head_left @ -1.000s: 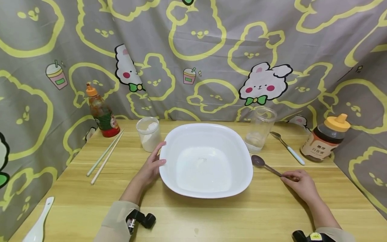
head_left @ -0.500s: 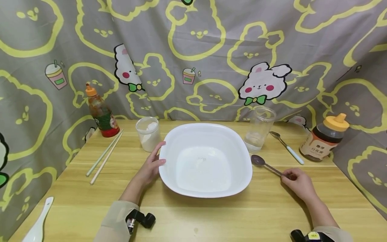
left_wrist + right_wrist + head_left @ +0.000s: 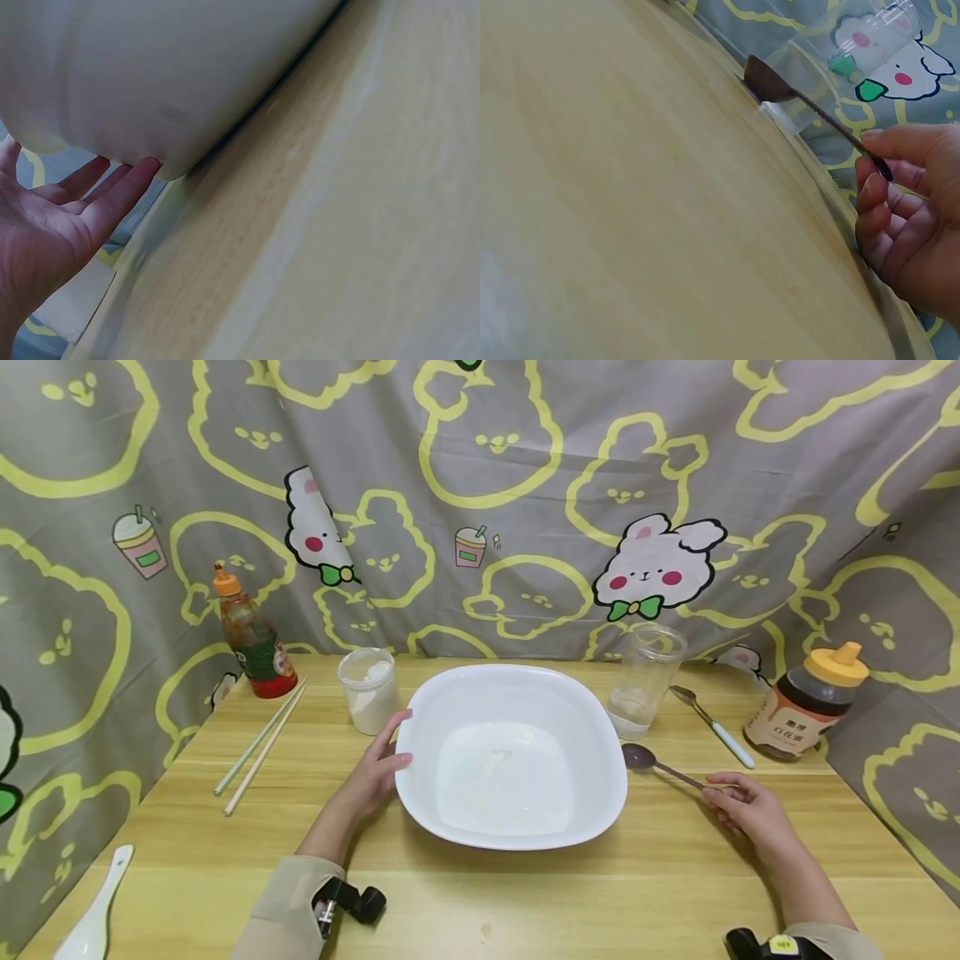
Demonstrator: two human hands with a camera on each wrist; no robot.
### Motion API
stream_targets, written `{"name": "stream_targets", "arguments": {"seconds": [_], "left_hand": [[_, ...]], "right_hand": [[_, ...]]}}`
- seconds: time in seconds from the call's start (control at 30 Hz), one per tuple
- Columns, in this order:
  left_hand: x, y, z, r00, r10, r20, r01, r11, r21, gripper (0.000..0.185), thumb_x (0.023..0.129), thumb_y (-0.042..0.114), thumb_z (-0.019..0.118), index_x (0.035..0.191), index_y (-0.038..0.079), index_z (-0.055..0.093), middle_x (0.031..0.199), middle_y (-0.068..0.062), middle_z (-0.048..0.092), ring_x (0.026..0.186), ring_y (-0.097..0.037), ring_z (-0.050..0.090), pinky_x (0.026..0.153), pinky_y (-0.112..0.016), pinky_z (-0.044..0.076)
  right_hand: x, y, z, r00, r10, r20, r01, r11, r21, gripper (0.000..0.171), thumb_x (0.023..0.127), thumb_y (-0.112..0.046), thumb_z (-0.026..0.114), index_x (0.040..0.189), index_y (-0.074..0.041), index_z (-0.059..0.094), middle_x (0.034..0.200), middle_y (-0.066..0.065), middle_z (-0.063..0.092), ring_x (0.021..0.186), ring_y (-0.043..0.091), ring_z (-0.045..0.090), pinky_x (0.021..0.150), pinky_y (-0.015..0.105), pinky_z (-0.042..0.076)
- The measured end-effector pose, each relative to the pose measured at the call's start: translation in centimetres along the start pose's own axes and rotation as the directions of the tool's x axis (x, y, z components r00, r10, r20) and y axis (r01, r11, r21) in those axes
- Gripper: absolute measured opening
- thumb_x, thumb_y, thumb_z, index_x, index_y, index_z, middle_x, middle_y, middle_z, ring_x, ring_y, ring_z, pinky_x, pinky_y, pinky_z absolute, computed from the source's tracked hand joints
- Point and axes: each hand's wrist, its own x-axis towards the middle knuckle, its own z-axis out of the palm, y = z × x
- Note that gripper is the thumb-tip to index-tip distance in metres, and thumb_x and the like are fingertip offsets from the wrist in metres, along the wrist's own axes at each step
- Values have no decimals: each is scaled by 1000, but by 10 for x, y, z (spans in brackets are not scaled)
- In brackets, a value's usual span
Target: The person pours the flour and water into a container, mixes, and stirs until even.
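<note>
A white basin [image 3: 498, 785] stands in the middle of the table. Against its left outer wall rest the straight fingertips of my left hand [image 3: 375, 777], its thumb and a finger near the rim; the left wrist view shows the fingers touching the basin's side. My right hand [image 3: 753, 814] pinches the handle end of a dark brown spoon [image 3: 639, 757], thumb and fingers around it, as the right wrist view shows. The spoon's bowl lies beside the basin's right wall. A small pale mark shows on the basin's floor.
Behind the basin are a jar of white powder [image 3: 371, 697] and a clear jar [image 3: 645, 685] with some liquid. A honey bottle [image 3: 802, 718] and a blue-handled utensil [image 3: 723, 735] lie right; a red sauce bottle [image 3: 258, 647], chopsticks [image 3: 262, 752] and a white spoon [image 3: 97, 910] lie left.
My right hand has shifted slightly right along the spoon's handle and its fingers have changed their hold. The left hand and the basin look unmoved.
</note>
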Motion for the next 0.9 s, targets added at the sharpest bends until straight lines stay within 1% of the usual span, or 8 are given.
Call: {"name": "stream_targets", "arguments": {"seconds": [0.13, 0.33, 0.43, 0.53, 0.7, 0.73, 0.83, 0.9], "left_hand": [[0, 1, 1, 1000, -7, -2, 7, 1000, -8, 66, 78, 2, 47, 136, 15, 19, 120, -32, 28, 96, -36, 47, 69, -44, 47], [0, 3, 3, 1000, -13, -7, 13, 1000, -18, 66, 78, 2, 48, 136, 15, 18, 120, -33, 27, 96, -35, 47, 69, -41, 48], [0, 2, 3, 1000, -15, -9, 15, 1000, -14, 66, 78, 2, 48, 136, 15, 18, 120, -32, 28, 95, -32, 49, 68, -39, 48], [1, 2, 2, 1000, -17, -12, 17, 1000, -13, 66, 79, 2, 48, 136, 16, 19, 120, -31, 27, 94, -30, 49, 68, -39, 48], [0, 3, 3, 999, -32, -24, 31, 999, -25, 66, 79, 1, 47, 136, 16, 19, 123, -31, 25, 95, -29, 49, 69, -39, 48], [0, 3, 3, 999, -34, -23, 34, 999, -26, 66, 79, 0, 46, 136, 16, 19, 123, -31, 25, 95, -29, 49, 69, -39, 48], [0, 2, 3, 999, -39, -23, 38, 999, -32, 66, 79, 0, 46, 136, 16, 18, 123, -30, 25, 95, -28, 49, 69, -39, 48], [0, 2, 3, 999, -38, -21, 38, 999, -30, 66, 79, 0, 46, 137, 16, 17, 123, -30, 25, 95, -28, 49, 70, -39, 48]], "right_hand": [[1, -1, -2, 999, 30, 26, -32, 997, 68, 8, 80, -14, 60, 88, -15, 60, 70, -4, 59, 58, 7, 51, 47, 20, 43], [0, -9, -6, 997, 6, 83, -18, 990, 143, 7, 82, -8, 57, 86, -14, 56, 71, -1, 58, 60, 7, 51, 49, 20, 44], [-2, -14, -10, 993, -38, 108, 18, 983, 181, 9, 82, -5, 55, 86, -13, 56, 72, 0, 58, 60, 7, 50, 50, 19, 43], [0, -17, -15, 988, -97, 117, 64, 964, 258, 10, 82, -1, 54, 88, -10, 56, 71, 2, 58, 60, 8, 49, 49, 19, 43], [21, -1, -26, 969, -213, 124, 149, 908, 390, 14, 81, 3, 52, 93, -4, 56, 74, 4, 59, 61, 10, 53, 49, 19, 45], [25, -2, -26, 966, -225, 126, 159, 905, 394, 13, 81, 3, 52, 93, -2, 55, 74, 5, 59, 61, 11, 53, 49, 19, 45], [28, -24, -20, 948, -281, 148, 199, 890, 411, 14, 82, 6, 50, 94, -1, 54, 74, 6, 59, 61, 12, 53, 49, 19, 44], [25, -50, -11, 945, -280, 169, 196, 898, 395, 14, 82, 8, 49, 93, 0, 53, 74, 6, 58, 61, 12, 51, 49, 20, 43]]}}
